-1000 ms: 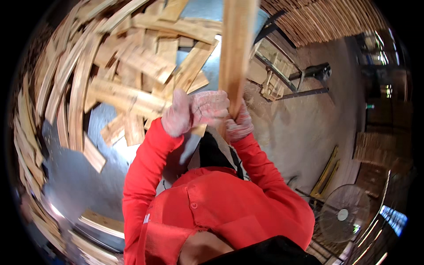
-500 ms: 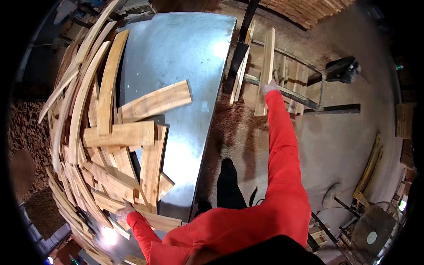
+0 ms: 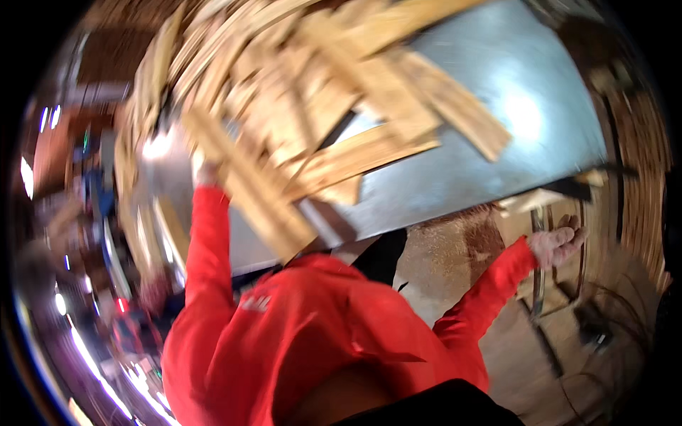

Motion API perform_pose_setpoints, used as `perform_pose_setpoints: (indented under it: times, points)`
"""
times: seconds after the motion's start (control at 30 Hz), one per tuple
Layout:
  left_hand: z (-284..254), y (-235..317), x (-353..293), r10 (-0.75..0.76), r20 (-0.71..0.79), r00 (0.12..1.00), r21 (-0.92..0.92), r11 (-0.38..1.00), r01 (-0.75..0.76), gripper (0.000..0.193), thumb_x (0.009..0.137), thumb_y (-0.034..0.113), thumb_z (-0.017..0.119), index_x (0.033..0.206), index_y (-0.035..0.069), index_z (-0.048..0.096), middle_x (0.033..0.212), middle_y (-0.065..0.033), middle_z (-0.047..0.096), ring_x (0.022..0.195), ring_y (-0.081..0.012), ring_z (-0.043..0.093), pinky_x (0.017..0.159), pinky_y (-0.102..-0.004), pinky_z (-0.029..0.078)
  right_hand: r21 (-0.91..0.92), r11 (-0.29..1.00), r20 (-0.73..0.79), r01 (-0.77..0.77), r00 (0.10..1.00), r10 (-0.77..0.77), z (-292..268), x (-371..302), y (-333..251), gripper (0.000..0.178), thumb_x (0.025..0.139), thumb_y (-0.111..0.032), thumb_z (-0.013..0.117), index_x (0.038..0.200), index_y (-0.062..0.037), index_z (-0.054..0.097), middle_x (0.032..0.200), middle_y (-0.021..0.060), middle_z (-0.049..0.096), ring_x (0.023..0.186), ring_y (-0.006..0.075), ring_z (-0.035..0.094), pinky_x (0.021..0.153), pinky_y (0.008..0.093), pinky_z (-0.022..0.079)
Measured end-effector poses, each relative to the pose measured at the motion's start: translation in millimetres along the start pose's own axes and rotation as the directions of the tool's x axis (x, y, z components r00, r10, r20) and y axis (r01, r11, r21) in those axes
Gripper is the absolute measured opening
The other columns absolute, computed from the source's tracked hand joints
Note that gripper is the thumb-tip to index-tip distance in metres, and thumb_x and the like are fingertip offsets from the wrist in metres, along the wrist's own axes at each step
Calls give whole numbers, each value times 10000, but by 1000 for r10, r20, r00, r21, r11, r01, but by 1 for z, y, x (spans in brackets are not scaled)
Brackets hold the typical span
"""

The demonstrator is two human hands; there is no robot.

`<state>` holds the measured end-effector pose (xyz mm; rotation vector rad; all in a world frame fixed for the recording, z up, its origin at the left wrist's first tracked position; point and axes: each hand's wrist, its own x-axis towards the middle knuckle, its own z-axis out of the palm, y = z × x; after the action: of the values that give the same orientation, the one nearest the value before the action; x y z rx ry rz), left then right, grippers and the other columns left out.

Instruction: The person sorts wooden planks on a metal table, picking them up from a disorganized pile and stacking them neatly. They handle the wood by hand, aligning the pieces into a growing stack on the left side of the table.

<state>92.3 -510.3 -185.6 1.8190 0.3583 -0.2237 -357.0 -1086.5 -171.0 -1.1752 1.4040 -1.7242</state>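
Observation:
My left hand (image 3: 204, 170), smeared by motion, grips the edge of a wooden board (image 3: 249, 188) that slants across the near left part of the metal table (image 3: 469, 153). Just beyond it lies a loose pile of wooden boards (image 3: 284, 106), several crossing one another. One board (image 3: 458, 106) sticks out over the bare metal to the right. Off the table's right end, my right hand (image 3: 559, 243) is held out with its fingers apart and nothing in it. Beneath that hand stands a metal frame (image 3: 538, 280) with pale wood pieces (image 3: 533, 202) at its table side.
Long, narrow strips of wood (image 3: 167, 57) line the pile's far left side. Stacked wood (image 3: 643, 142) stands at the far right. A dark object (image 3: 593, 326) lies on the floor beside the frame. Blurred red and blue shapes (image 3: 135, 326) and lights fill the left background.
The view has swung to the left. My right hand has let go of the board it held over the frame. My left hand has shifted a board out from the pile's near edge.

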Motion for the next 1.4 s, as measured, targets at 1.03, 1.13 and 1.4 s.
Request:
perform_pose_setpoints:
  times: [1.03,1.13,1.4]
  points:
    - [-107,-36,-34,-354,128,926,-791,527,311,442,776,26,722,1190,11,564,1064,-134,627,980,-276,608,897,-412,506,311,49,826,949,-296,479,108,-359,-120,1187,580,-551,802,1475,-30,222,1381,201,457,1287,352,416,1104,441,278]
    - [-180,-25,17,-213,-17,977,-694,706,142,424,783,41,725,1178,7,576,1055,-127,634,944,-277,624,836,-418,533,313,-47,795,949,-234,560,132,-358,-90,1401,526,-589,813,1493,23,4,1482,228,295,1408,345,237,1179,442,93]
    - [-265,-83,42,-138,-206,969,-89,989,122,441,821,265,710,1118,-51,633,1038,-157,662,922,-229,621,830,-365,492,283,215,764,935,-355,538,21,-381,-97,1099,642,-366,793,1479,-64,148,1288,241,465,1178,395,483,1039,462,363]
